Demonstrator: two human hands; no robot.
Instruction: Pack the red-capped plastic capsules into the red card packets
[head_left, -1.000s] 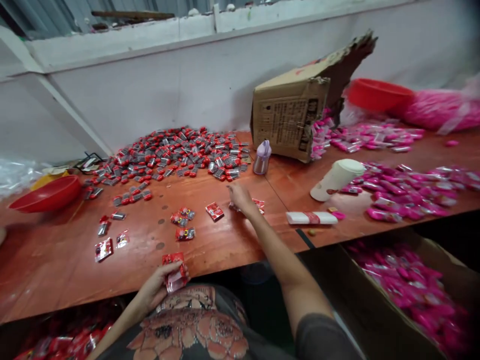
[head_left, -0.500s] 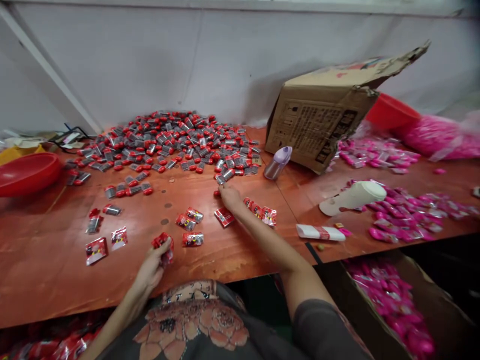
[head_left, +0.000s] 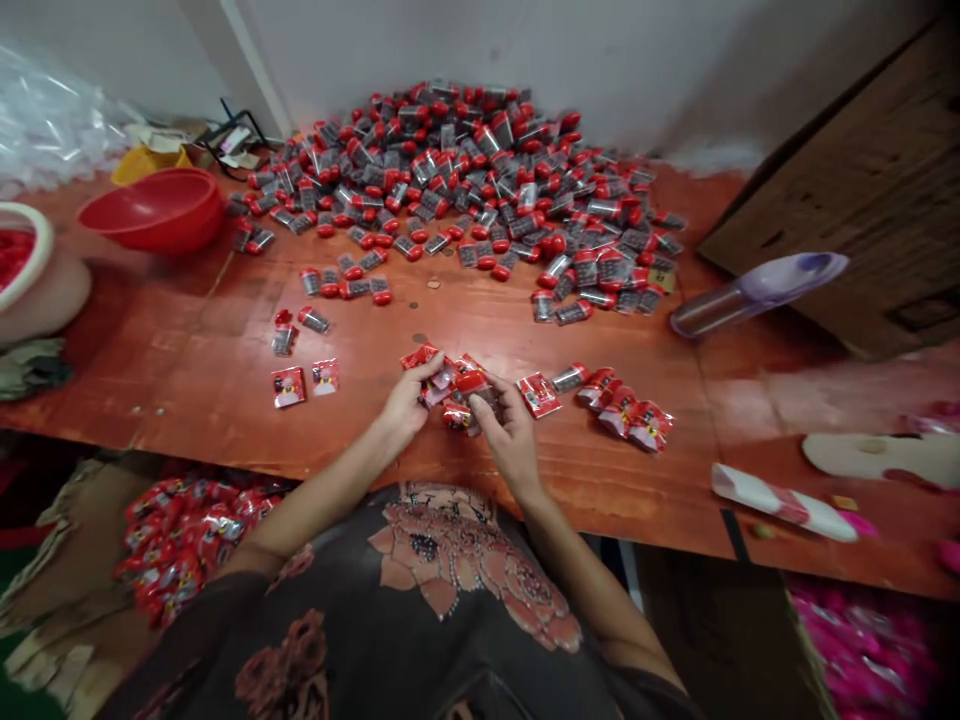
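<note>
My left hand (head_left: 409, 402) is closed on a red printed packet (head_left: 422, 357), its thumb pressed on top. Close beside it, my right hand (head_left: 510, 430) pinches a small red-capped tube (head_left: 472, 383) with dark contents. Between and just below the hands more red packets (head_left: 456, 416) show, partly covered by the fingers. Right of my right hand lie a flat red packet (head_left: 538, 395), a loose red-capped tube (head_left: 570, 377) and a short row of filled packets (head_left: 621, 410). Farther left are two flat printed packets (head_left: 289, 387).
A large heap of red-capped tubes (head_left: 450, 180) fills the table's back. A red bowl (head_left: 154, 210) and a white bucket (head_left: 56, 275) stand left. Rightward are a clear purple-topped bottle (head_left: 750, 290), a cardboard box (head_left: 847, 200) and a white roll (head_left: 780, 503). Filled red packets (head_left: 187, 540) lie below the table edge.
My right hand has come back from the heap's front edge toward my left hand, now with a tube in it. The view has turned left, bringing the white bucket in.
</note>
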